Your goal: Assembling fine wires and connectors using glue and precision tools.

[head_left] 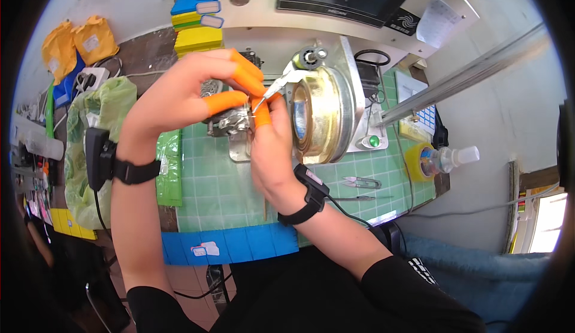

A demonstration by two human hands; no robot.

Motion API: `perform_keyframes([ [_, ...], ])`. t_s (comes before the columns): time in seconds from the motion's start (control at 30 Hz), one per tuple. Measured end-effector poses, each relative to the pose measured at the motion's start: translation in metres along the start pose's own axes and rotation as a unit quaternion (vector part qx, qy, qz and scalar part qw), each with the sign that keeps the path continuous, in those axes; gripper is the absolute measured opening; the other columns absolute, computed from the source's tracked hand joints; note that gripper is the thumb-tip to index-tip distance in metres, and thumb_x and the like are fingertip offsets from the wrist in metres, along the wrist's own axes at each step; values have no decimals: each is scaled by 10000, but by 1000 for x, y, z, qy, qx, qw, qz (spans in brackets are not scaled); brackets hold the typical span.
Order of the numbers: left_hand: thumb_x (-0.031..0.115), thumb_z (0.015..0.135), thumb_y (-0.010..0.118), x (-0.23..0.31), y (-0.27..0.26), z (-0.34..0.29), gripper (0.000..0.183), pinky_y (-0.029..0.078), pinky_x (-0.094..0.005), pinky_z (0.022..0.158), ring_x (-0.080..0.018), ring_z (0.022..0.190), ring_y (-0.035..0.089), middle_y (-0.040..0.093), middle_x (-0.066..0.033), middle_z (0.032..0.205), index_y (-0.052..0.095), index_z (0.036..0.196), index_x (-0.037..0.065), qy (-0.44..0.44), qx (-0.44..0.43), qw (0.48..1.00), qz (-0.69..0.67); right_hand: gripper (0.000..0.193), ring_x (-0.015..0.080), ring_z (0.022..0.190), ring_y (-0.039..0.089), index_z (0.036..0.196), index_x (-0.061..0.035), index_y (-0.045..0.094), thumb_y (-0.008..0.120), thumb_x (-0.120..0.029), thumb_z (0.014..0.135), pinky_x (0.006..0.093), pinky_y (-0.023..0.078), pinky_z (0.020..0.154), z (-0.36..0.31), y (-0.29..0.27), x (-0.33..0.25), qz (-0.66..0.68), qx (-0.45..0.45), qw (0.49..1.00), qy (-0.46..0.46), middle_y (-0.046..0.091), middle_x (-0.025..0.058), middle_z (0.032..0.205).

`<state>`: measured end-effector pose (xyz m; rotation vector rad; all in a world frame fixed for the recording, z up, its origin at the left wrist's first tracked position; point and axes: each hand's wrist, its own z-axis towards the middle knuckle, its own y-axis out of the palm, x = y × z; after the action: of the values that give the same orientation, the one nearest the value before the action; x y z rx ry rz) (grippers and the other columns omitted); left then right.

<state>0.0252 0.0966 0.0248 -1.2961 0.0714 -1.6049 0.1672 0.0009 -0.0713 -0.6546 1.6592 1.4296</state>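
Both my hands meet at a small metal mechanism (230,120) on a benchtop machine, with orange finger cots on several fingertips. My left hand (176,90) arches over from the left, its thumb and index finger curled in a pinch. From below, my right hand (271,147) reaches up with its fingers bent together at the same spot. A pale pointed arm (281,82) slants down to my fingertips. What either hand pinches is too small and covered to make out. Just right of my right hand stands a large reel (317,117) of shiny yellowish tape.
Tweezers (359,198) and small thread snips (362,182) lie on the green gridded mat (209,195). A clear bottle (452,159) and yellow tape roll (421,160) are at right. A bag-lined bin (90,153) stands left; a blue strip (239,244) runs along the front edge.
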Motion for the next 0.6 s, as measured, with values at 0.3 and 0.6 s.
perform_keyframes([
  [0.3, 18, 840, 810, 65, 10, -18, 137, 545, -346, 749, -272, 900, 691, 736, -118, 1089, 720, 943, 9, 12, 42, 990, 136, 186, 54, 823, 400, 1279, -108, 547, 492, -244, 1165, 237, 351, 732, -30, -11, -13, -15, -5, 999, 33, 479, -33, 922],
  [0.6, 49, 860, 825, 88, 70, -97, 137, 571, -350, 728, -267, 829, 730, 766, -95, 992, 757, 978, 30, -126, -96, 985, -66, 104, 76, 969, 498, 1215, -81, 529, 566, -128, 1130, 241, 422, 904, -46, -11, -26, -86, -92, 990, -70, 527, -6, 1077],
])
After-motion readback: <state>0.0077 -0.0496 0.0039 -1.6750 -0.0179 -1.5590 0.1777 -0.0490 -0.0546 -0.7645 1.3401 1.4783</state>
